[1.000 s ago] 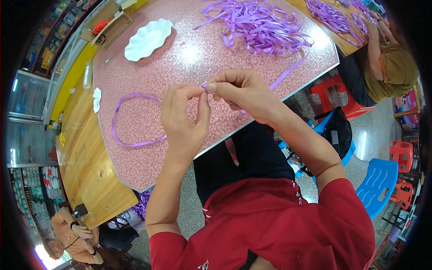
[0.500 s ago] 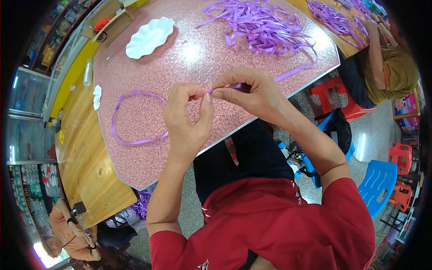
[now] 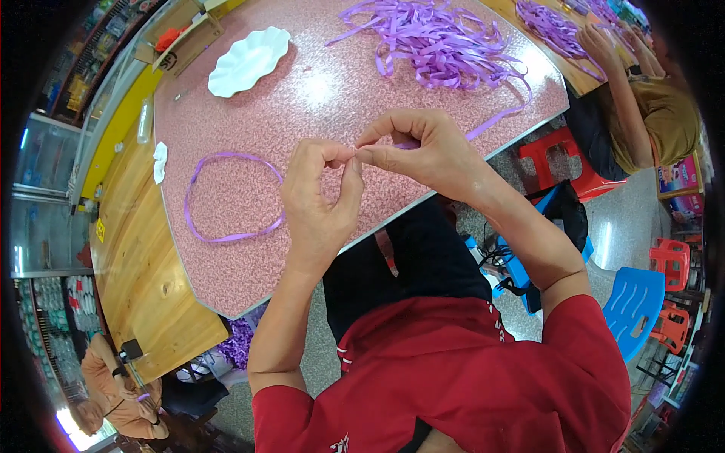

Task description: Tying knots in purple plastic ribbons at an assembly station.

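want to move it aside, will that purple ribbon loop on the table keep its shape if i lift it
Probably not: the purple ribbon loop lies thin and flat on the pink table, so it would likely flop. It looks very light. The tangled ribbon pile suggests it snags easily.

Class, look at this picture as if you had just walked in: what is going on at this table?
A person in a red shirt pinches a purple ribbon between both hands, the left hand and the right hand meeting fingertip to fingertip over the pink speckled table. The ribbon's loop lies on the table to the left. A pile of purple ribbons and a white scalloped dish sit farther back. Another person handles ribbons at the next table.
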Tool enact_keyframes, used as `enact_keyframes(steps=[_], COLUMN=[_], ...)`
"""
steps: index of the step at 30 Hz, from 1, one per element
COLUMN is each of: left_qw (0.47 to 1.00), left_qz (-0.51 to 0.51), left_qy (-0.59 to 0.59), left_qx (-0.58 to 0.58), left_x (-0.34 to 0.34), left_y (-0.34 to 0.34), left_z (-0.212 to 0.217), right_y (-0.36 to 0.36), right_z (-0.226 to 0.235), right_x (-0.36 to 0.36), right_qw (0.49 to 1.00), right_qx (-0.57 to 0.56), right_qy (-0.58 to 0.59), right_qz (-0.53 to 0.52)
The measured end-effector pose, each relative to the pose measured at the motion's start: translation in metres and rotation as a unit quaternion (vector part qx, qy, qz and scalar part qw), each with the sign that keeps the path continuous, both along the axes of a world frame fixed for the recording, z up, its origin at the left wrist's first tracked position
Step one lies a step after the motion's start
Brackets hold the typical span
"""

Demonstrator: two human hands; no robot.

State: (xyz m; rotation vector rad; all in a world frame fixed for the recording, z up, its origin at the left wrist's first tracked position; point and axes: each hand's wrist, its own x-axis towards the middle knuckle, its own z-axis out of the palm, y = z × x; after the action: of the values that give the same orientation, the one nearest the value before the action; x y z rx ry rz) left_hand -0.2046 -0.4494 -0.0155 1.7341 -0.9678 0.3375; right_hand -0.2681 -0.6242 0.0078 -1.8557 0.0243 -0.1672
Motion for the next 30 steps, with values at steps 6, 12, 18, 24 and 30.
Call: enact_keyframes(steps=[6,12,18,24,30], left_qw=[1.000,1.000,0.993,0.956,0.950], left_qz=[-0.009,-0.017,-0.046,-0.041,-0.136], left_qy=[-0.003,-0.007,0.104,-0.223,-0.155], left_qx=[0.001,0.005,0.026,0.184,0.235], left_x=[0.000,0.000,0.000,0.011,0.014], left_y=[-0.002,-0.001,0.004,0.005,0.039], left_z=[-0.001,0.000,0.004,0.020,0.030], right_y=[-0.001,0.000,-0.012,-0.010,-0.014], right_z=[-0.010,0.003,0.000,0.001,-0.001], right_x=[0.004,0.000,-0.005,-0.010,-0.010], right_qw=[0.993,0.999,0.997,0.999,0.988], right_qx=[0.112,0.016,0.067,-0.029,-0.072], right_qy=[-0.024,0.032,0.032,-0.028,-0.103], right_qz=[0.033,0.011,0.017,0.030,0.085])
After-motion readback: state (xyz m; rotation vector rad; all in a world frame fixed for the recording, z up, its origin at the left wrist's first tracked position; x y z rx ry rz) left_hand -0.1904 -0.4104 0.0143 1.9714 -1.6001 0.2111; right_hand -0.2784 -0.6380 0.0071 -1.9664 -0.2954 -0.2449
